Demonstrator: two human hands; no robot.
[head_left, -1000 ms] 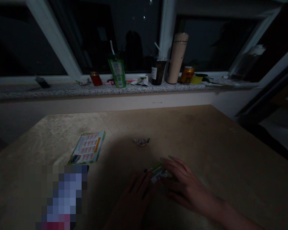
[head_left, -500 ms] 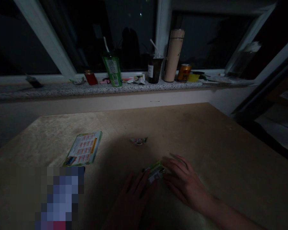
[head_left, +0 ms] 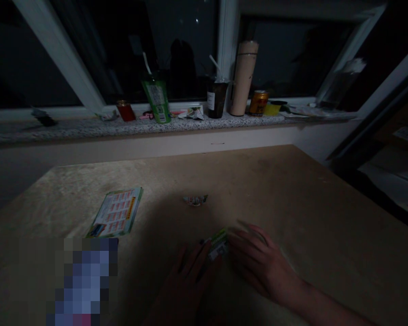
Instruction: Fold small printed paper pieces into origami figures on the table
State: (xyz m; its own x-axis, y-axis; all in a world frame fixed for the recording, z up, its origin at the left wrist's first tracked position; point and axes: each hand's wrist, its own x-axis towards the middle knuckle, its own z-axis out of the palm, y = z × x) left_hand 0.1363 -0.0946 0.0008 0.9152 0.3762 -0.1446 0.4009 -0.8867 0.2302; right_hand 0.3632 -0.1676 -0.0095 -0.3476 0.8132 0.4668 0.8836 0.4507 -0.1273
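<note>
A small green and white printed paper (head_left: 219,246), seemingly folded, lies on the table between my two hands. My left hand (head_left: 187,278) holds its left side, with the index finger on top and the thumb at the near edge; deep shadow covers this hand. At the paper's right end my right hand (head_left: 260,258) has its fingers bent over the edge, slightly blurred. Just beyond is a small folded paper piece (head_left: 195,200) with a pointed shape, touched by neither hand. Off to the left rests a stack of printed sheets (head_left: 117,212).
A pixelated blue thing (head_left: 85,280) covers the table's near left. Behind the wooden table (head_left: 258,176), a speckled windowsill (head_left: 190,127) carries a green cup (head_left: 158,102), a dark cup with a straw (head_left: 216,99), a tall pink bottle (head_left: 244,79) and an orange can (head_left: 259,103).
My right hand's fingers have shifted slightly over the right end of the paper, covering more of it. My left hand stays in place. The whole view has drifted a little.
</note>
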